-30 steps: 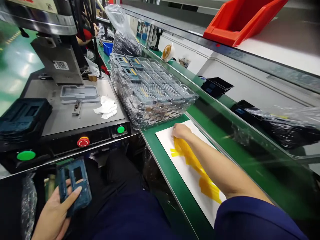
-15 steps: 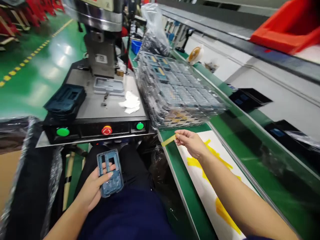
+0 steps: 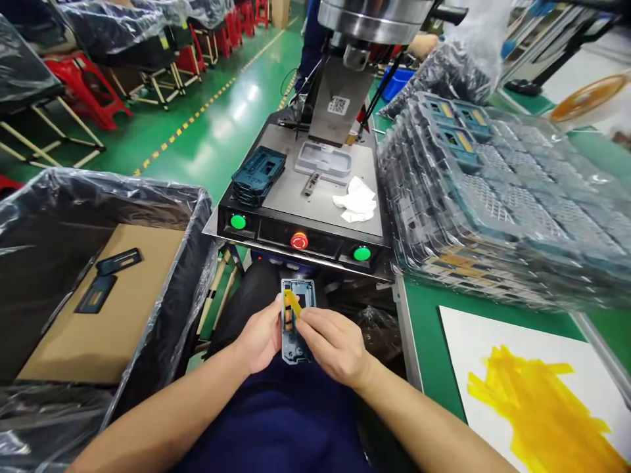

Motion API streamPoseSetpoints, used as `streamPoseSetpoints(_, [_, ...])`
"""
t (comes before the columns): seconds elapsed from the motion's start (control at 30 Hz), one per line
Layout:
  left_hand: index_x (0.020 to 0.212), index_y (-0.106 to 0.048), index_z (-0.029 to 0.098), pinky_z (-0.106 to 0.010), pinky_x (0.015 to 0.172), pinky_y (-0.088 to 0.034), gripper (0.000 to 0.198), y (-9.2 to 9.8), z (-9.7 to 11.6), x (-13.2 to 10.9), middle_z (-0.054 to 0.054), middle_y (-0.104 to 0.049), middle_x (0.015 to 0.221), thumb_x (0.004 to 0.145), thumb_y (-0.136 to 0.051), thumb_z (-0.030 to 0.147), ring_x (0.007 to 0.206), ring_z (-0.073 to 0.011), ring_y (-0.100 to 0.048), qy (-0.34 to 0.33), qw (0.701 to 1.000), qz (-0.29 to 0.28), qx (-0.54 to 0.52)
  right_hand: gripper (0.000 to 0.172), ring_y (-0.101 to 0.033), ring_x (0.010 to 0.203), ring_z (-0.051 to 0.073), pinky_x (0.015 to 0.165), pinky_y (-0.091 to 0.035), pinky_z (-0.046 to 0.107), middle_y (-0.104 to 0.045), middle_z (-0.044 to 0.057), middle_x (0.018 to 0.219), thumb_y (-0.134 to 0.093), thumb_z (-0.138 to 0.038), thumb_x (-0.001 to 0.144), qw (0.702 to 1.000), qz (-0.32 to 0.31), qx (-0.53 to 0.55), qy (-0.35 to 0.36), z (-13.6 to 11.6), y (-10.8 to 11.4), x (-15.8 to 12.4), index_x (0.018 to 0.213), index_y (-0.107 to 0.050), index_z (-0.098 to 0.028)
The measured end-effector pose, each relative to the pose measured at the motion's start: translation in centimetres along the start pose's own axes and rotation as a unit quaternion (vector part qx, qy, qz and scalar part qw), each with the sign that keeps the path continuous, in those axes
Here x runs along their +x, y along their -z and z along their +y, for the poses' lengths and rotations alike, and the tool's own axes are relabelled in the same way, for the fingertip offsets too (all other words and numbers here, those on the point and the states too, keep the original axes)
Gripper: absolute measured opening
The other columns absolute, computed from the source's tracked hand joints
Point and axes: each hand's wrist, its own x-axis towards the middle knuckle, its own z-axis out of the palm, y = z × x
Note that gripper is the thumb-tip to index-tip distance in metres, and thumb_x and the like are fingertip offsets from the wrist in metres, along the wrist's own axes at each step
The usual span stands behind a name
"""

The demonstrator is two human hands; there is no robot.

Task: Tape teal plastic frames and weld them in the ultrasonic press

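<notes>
In my lap, my left hand [image 3: 263, 335] grips a dark blue plastic housing [image 3: 294, 351] by its left side, with the hollow inner face up. A strip of yellow tape [image 3: 292, 303] is pinched in the fingers of my right hand [image 3: 335, 338]. Its far end lies over the housing's upper left, by a rectangular window. Whether the tape is stuck down there I cannot tell. On the press table [image 3: 290, 197] ahead, a stack of similar dark housings [image 3: 259, 172] sits on the left. A grey fixture [image 3: 324, 163] is behind a small metal piece [image 3: 311, 184].
White paper [image 3: 372, 200] lies crumpled on the press table. Its front panel carries green buttons [image 3: 362, 253] and a red stop button [image 3: 299, 241]. Stacked clear trays [image 3: 444, 217] stand right. Yellow strips cover a white board [image 3: 458, 355]. A plastic-lined bin [image 3: 197, 217] is at left.
My right hand has carried the yellow strip from above the white board leftward to the housing. My left hand has turned the housing more upright. The view has swung left.
</notes>
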Motion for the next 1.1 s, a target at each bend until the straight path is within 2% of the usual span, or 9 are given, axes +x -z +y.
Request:
streamPoseSetpoints(0.17, [0.111,-0.065,0.014,-0.034,0.096,-0.046,0.032,0.3,-0.3,0.6,-0.010,-0.070,0.103,0.090,-0.052,0.033,0.103,-0.0206,-0.062,-0.027,0.999,0.017,-0.002,0.026,-0.060,0.107,0.022,0.092,-0.053,0.036,-0.068,0.013,0.102,-0.045,-0.012,0.090,0.999,-0.043,0.011,-0.019,-0.2,-1.4,-0.6,0.107,-0.064,-0.011])
streamPoseSetpoints(0.33, [0.110,-0.065,0.013,-0.034,0.094,-0.047,0.032,0.8,-0.4,1.3,-0.010,-0.069,0.103,0.089,-0.053,0.034,0.104,-0.0213,-0.062,-0.029,0.999,0.029,0.012,0.019,-0.059,0.107,0.020,0.095,-0.050,0.036,-0.069,0.008,0.098,-0.050,-0.014,0.089,0.993,-0.098,-0.005,-0.072,-0.1,-2.4,-0.9,0.099,-0.066,-0.017])
streamPoseSetpoints(0.43, [0.107,-0.066,0.014,-0.032,0.094,-0.047,0.032,0.5,-0.2,1.3,-0.009,-0.068,0.107,0.089,-0.052,0.037,0.106,-0.0207,-0.061,-0.031,0.999,0.026,0.007,0.020,-0.057,0.109,0.022,0.096,-0.049,0.039,-0.067,0.009,0.103,-0.053,-0.017,0.087,0.990,-0.099,0.010,-0.097,-0.1,-2.4,-0.9,0.104,-0.063,-0.017])
streamPoseSetpoints(0.57, [0.103,-0.065,0.017,-0.032,0.097,-0.044,0.022,0.1,0.1,1.1,-0.006,-0.068,0.105,0.085,-0.060,0.028,0.106,-0.0190,-0.060,-0.068,0.997,0.026,-0.005,0.046,-0.051,0.118,0.029,0.098,-0.046,0.048,-0.057,0.016,0.122,-0.060,-0.031,0.083,0.982,-0.072,-0.006,-0.175,-0.4,-1.9,-0.8,0.124,-0.052,-0.014])
streamPoseSetpoints(0.67, [0.099,-0.065,0.019,-0.036,0.099,-0.042,0.019,0.1,0.1,1.1,-0.005,-0.068,0.102,0.080,-0.064,0.018,0.105,-0.0198,-0.061,-0.093,0.995,0.031,-0.018,0.070,-0.048,0.119,0.036,0.095,-0.047,0.054,-0.048,0.023,0.131,-0.067,-0.042,0.075,0.959,-0.108,-0.039,-0.257,-0.5,-1.7,-0.5,0.134,-0.043,-0.012])
streamPoseSetpoints(0.77, [0.095,-0.065,0.018,-0.036,0.100,-0.040,0.015,0.2,0.1,1.1,-0.006,-0.067,0.103,0.080,-0.064,0.018,0.106,-0.0198,-0.060,-0.122,0.992,0.024,-0.025,0.076,-0.053,0.114,0.034,0.091,-0.051,0.050,-0.051,0.021,0.128,-0.068,-0.033,0.071,0.944,-0.154,-0.039,-0.288,-0.1,-1.4,0.2,0.137,-0.038,-0.013])
streamPoseSetpoints(0.93, [0.109,-0.062,0.021,-0.037,0.095,-0.041,0.029,0.9,1.0,1.2,-0.009,-0.062,0.120,0.081,-0.065,0.027,0.112,-0.0227,-0.056,-0.156,0.985,-0.044,0.066,0.080,-0.053,0.115,0.032,0.094,-0.049,0.046,-0.052,0.018,0.129,-0.064,-0.028,0.069,0.956,-0.152,-0.057,-0.243,2.5,1.4,4.2,0.141,-0.032,-0.016])
streamPoseSetpoints(1.03, [0.109,-0.060,0.020,-0.037,0.089,-0.042,0.035,3.0,1.4,2.3,-0.011,-0.060,0.122,0.078,-0.068,0.035,0.109,-0.0244,-0.057,-0.156,0.976,0.013,0.151,0.077,-0.050,0.120,0.032,0.099,-0.044,0.044,-0.050,0.019,0.131,-0.064,-0.029,0.069,0.952,-0.153,-0.117,-0.239,6.0,3.7,8.7,0.139,-0.034,-0.013])
streamPoseSetpoints(1.1, [0.106,-0.060,0.019,-0.035,0.085,-0.043,0.040,5.1,1.3,3.4,-0.012,-0.062,0.117,0.074,-0.070,0.041,0.104,-0.0236,-0.059,-0.133,0.967,0.078,0.202,0.075,-0.051,0.118,0.031,0.099,-0.043,0.039,-0.052,0.018,0.129,-0.064,-0.030,0.069,0.929,-0.181,-0.163,-0.278,9.2,4.7,12.0,0.136,-0.039,-0.010])
